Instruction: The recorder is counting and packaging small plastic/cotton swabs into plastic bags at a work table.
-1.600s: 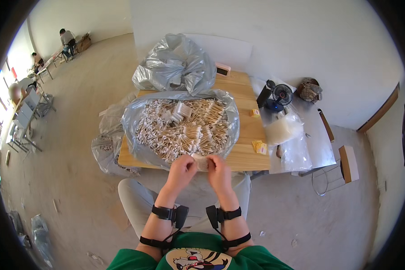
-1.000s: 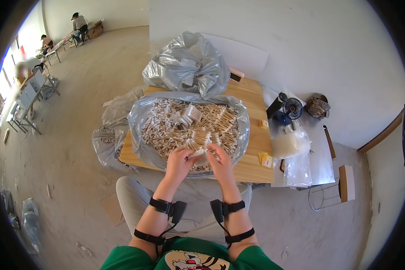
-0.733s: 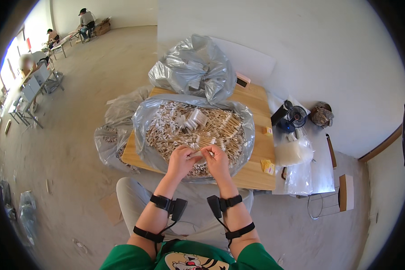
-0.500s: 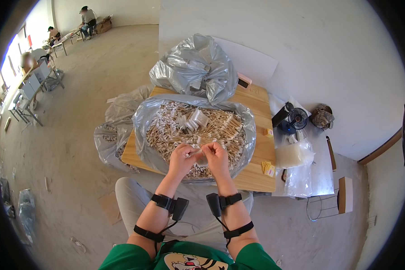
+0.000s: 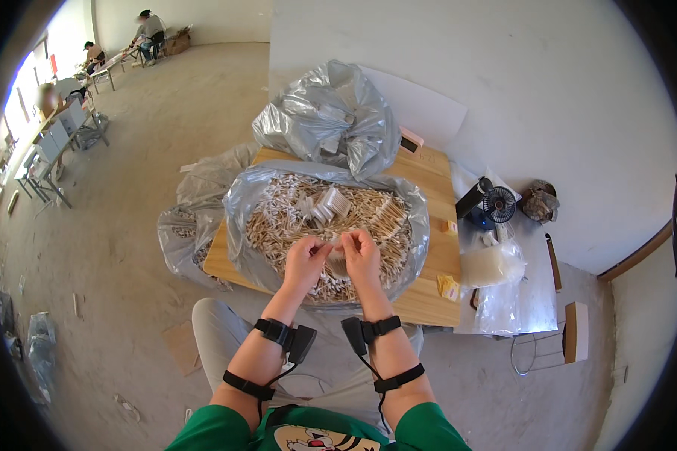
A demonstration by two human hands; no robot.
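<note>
My left hand and my right hand meet above a heap of loose cotton swabs. Both have thumb and fingers pinched together. Between and just below them is a small see-through plastic bag, hard to make out against the swabs. The heap fills a wide-open grey plastic sack on a wooden table. Just beyond my fingers, small clear packs of swabs lie on top of the heap.
Behind the heap stands another grey sack. The wooden tabletop shows at right, with a yellow packet. A side table holds a small black fan and a stack of clear bags. More sacks stand at left.
My fingertips have drawn slightly apart and my hands have risen a little over the heap. The swabs and packs look unchanged, and the whole view has shifted slightly.
</note>
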